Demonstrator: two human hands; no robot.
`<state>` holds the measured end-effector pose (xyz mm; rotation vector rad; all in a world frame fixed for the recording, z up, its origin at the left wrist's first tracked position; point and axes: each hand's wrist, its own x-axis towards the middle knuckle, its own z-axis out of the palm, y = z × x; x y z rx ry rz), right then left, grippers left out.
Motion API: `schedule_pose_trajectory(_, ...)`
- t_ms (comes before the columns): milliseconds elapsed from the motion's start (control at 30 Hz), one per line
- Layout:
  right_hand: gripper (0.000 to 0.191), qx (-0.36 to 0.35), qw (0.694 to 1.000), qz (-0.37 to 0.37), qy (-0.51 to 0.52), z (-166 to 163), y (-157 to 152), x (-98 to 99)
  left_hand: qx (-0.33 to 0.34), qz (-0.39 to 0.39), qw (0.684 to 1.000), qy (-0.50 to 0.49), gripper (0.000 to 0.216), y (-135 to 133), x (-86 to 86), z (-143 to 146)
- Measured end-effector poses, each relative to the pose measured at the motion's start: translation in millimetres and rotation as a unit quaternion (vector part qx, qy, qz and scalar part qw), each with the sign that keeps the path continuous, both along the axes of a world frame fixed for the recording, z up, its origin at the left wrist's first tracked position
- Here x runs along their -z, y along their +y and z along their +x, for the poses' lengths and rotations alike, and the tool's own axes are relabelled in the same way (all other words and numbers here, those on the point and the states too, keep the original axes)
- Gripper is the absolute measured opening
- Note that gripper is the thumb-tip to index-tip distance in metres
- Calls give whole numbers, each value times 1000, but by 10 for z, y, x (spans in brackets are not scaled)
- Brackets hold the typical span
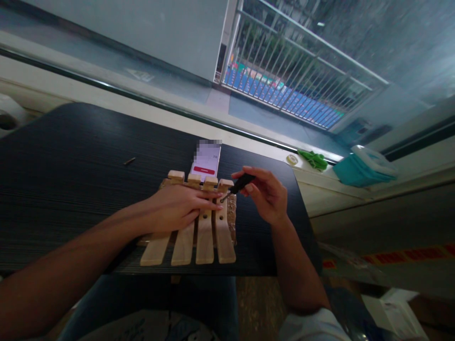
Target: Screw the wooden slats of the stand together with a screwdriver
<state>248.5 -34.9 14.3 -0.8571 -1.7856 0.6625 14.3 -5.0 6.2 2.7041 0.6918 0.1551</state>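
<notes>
A wooden slatted piece point(205, 241) with several pale, curved slats lies across a brown textured block point(231, 213) near the table's front edge. My left hand point(177, 206) lies flat over the slats, its fingers stretched out toward the rightmost one. Between the fingers of my right hand point(265, 192) is a black-handled screwdriver point(241, 183). Its shaft slants down to the left, and the tip meets the upper hole of the rightmost slat. Dark holes show lower on the two right slats. My left hand hides the middle of the left slats.
A lit phone point(206, 158) stands behind the slats. A small thin metal piece point(130, 161) lies left on the dark table point(71, 189). On the sill at right are a tape roll point(292, 159), a green cloth point(314, 160) and a teal container point(355, 170).
</notes>
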Motion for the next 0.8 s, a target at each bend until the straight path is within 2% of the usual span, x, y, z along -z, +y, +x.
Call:
schedule_pose_trajectory(333, 28, 68, 997, 34, 5, -3, 50, 61, 0, 3, 1000, -1, 50, 2, 4, 2)
schedule_pose_trajectory(667, 29, 53, 998, 18, 41, -70, 36, 32, 8, -7, 1000, 7, 52, 1, -37, 13)
schedule_pose_trajectory(800, 31, 40, 998, 38, 37, -63, 39, 54, 3, 3, 1000, 4, 50, 6, -8, 7)
